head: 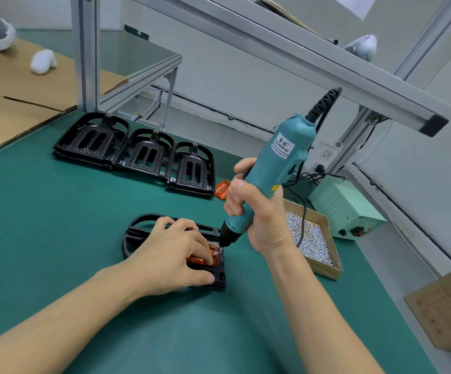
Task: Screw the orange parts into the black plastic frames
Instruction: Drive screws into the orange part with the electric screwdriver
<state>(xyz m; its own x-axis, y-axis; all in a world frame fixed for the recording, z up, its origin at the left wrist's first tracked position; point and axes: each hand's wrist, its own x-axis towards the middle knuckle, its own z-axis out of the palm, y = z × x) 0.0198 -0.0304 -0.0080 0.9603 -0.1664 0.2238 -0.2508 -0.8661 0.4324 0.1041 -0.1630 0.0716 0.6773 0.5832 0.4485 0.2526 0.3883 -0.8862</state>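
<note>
A black plastic frame (138,228) lies flat on the green mat in front of me. An orange part (212,256) sits in its right end. My left hand (173,255) presses down on the frame and the orange part, fingertips beside the screw spot. My right hand (256,209) grips a teal electric screwdriver (278,168), tilted, with its bit tip touching the orange part's upper right corner. Three more black frames (140,155) lie in a row at the back of the mat. A spare orange part (223,190) lies beside the rightmost one.
A cardboard tray of silver screws (313,238) sits right of my right hand. Behind it stands a pale green power box (345,209) with the screwdriver's cable. An aluminium rail (300,66) runs overhead. Cardboard sheets (16,98) lie at the left, a cardboard box (445,306) at the right.
</note>
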